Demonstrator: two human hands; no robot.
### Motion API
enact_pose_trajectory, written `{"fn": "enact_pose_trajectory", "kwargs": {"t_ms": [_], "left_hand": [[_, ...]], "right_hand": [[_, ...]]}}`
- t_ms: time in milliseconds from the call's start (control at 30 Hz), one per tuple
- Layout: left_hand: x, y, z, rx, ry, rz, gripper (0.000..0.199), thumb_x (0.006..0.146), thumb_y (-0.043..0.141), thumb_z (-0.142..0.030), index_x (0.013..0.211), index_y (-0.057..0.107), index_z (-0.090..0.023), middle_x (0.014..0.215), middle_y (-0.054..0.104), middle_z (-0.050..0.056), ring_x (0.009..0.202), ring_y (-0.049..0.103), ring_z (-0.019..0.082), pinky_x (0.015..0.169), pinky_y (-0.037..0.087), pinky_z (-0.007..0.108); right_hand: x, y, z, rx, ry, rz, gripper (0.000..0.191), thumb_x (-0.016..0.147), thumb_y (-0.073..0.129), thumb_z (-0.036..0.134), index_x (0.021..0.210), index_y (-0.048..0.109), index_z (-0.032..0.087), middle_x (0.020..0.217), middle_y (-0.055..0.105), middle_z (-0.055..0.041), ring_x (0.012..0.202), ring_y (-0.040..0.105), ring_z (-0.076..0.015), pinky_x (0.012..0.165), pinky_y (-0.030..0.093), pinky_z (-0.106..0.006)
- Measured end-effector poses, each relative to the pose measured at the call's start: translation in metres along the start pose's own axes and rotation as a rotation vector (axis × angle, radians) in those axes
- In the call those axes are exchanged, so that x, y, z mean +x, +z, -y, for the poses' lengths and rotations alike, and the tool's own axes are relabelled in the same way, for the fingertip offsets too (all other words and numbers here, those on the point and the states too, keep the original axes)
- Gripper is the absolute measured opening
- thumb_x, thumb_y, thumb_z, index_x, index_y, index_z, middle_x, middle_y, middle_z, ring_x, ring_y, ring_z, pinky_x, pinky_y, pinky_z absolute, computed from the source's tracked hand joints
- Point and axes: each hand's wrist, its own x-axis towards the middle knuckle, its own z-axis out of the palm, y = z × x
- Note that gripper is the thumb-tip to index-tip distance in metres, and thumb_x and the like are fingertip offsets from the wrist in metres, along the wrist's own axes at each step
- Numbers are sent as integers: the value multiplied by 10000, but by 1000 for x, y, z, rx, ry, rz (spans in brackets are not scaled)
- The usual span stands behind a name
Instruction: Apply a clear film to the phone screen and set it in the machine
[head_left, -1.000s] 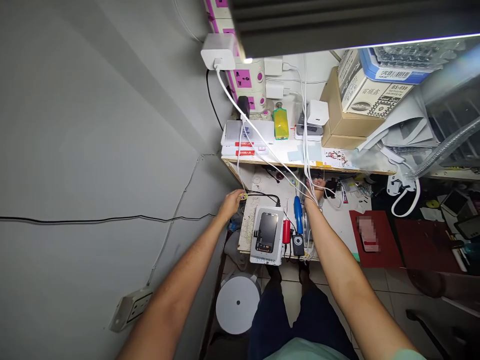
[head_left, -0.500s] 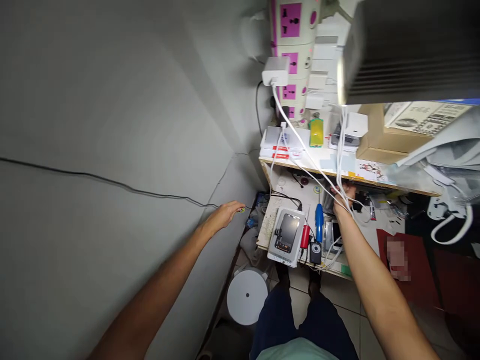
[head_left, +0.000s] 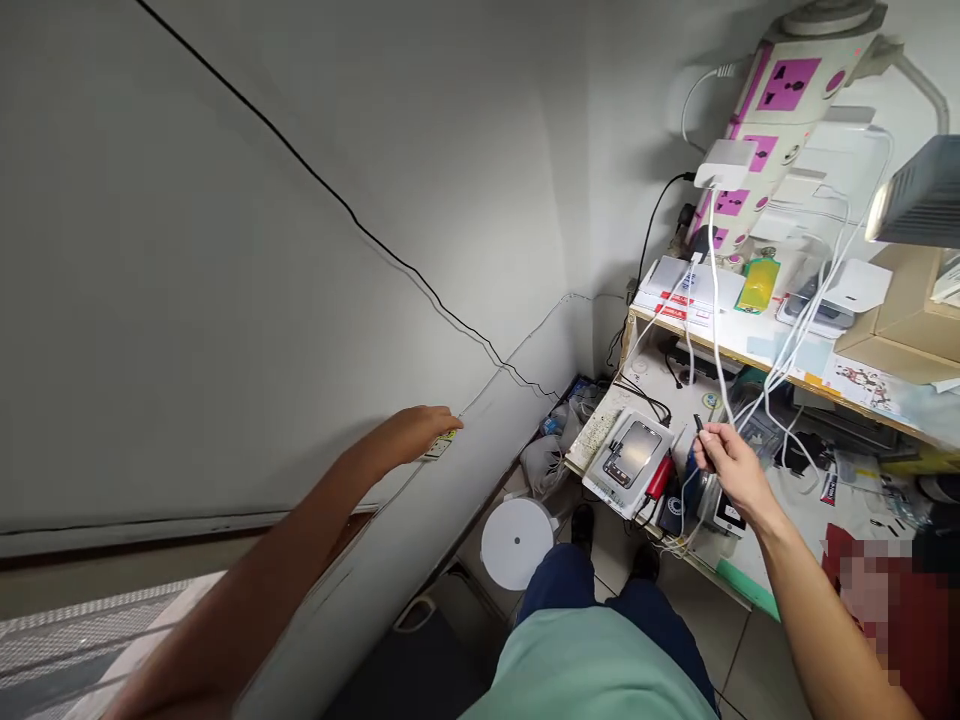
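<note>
My left hand (head_left: 427,432) is closed on a small flat item with yellow and pale markings (head_left: 440,445), out at the left beside the grey wall. On the right, my right hand (head_left: 729,462) pinches a small dark thin piece (head_left: 699,424) over the lower shelf; what it is cannot be made out. Left of that hand, a phone screen (head_left: 634,452) lies on a white box (head_left: 606,490). A red object (head_left: 660,478) and a black device with a round dial (head_left: 673,507) sit between them.
Above the lower shelf (head_left: 615,405), an upper shelf (head_left: 787,365) holds white boxes, a yellow packet (head_left: 759,285) and a cardboard box (head_left: 900,320). White cables (head_left: 714,300) hang down. A white round bin (head_left: 517,542) stands on the floor. A socket tower (head_left: 787,85) rises behind.
The view has turned left. My right hand has come out from under the upper shelf's edge, now with a dark piece in its fingers. My left hand still holds its small item.
</note>
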Motion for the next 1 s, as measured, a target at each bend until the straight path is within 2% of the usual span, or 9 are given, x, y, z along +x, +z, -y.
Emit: {"fn": "enact_pose_trajectory", "kwargs": {"t_ms": [100, 233, 400, 500, 600, 700, 833, 900, 1000], "left_hand": [[-16, -17, -19, 6, 64, 167, 317, 844, 655, -314, 1056, 881, -381, 864, 826, 35, 615, 673, 230, 562, 465, 299], [-18, -26, -60, -8, 127, 238, 316, 956, 645, -417, 1196, 851, -410, 1097, 860, 25, 863, 771, 255, 686, 546, 290], [-6, -31, -108, -30, 112, 325, 259, 971, 671, -457, 1131, 858, -378, 1017, 840, 7, 738, 730, 211, 610, 521, 269], [1, -33, -122, -133, 110, 340, 265, 972, 688, -479, 1147, 857, -374, 1060, 842, 0, 800, 742, 208, 607, 518, 257], [5, -33, -127, -253, 120, 307, 331, 941, 731, -525, 1190, 859, -348, 1073, 851, 24, 881, 769, 231, 658, 560, 265], [10, -31, -124, -381, 121, 237, 384, 910, 760, -555, 1197, 861, -321, 1067, 856, 47, 955, 791, 258, 802, 632, 315], [14, -26, -118, -522, 37, 147, 454, 827, 820, -633, 1122, 867, -290, 983, 862, 51, 928, 819, 284, 898, 685, 405], [17, -21, -116, -537, -36, 73, 483, 766, 856, -665, 1086, 867, -304, 967, 867, 14, 935, 826, 290, 975, 678, 474], [28, -10, -112, -579, -122, -65, 423, 739, 846, -726, 1031, 851, -420, 966, 861, -120, 987, 827, 265, 1103, 590, 558]], "right_hand": [[-22, -22, 33, -57, -125, -57, 479, 904, 760, 708, 1069, 659, 270, 786, 652, 9, 625, 561, -152, 570, 459, -294], [-27, -65, 72, -122, -246, -198, 489, 866, 793, 731, 1081, 673, 308, 835, 666, -16, 636, 558, -175, 559, 429, -340], [-33, -118, 108, -84, -204, -313, 506, 723, 899, 744, 962, 687, 351, 819, 622, -71, 604, 490, -211, 499, 332, -407], [-48, -142, 118, -88, -131, -297, 451, 706, 886, 740, 900, 711, 372, 834, 586, -101, 603, 441, -220, 481, 291, -428], [-63, -158, 117, -100, -68, -270, 430, 668, 889, 718, 817, 666, 383, 822, 551, -96, 598, 413, -227, 470, 288, -434], [-73, -163, 111, -79, -47, -257, 406, 661, 895, 690, 768, 632, 399, 785, 527, -83, 565, 390, -222, 435, 289, -435], [-88, -147, 114, 54, -41, -206, 420, 663, 961, 618, 749, 668, 329, 722, 544, -49, 552, 432, -182, 415, 347, -367], [-94, -134, 116, 69, -29, -208, 486, 641, 979, 626, 770, 668, 276, 740, 577, -38, 584, 472, -161, 442, 385, -322], [-97, -122, 116, 126, -15, -212, 507, 748, 898, 677, 876, 671, 242, 736, 554, 5, 552, 389, -106, 458, 347, -257]]}}
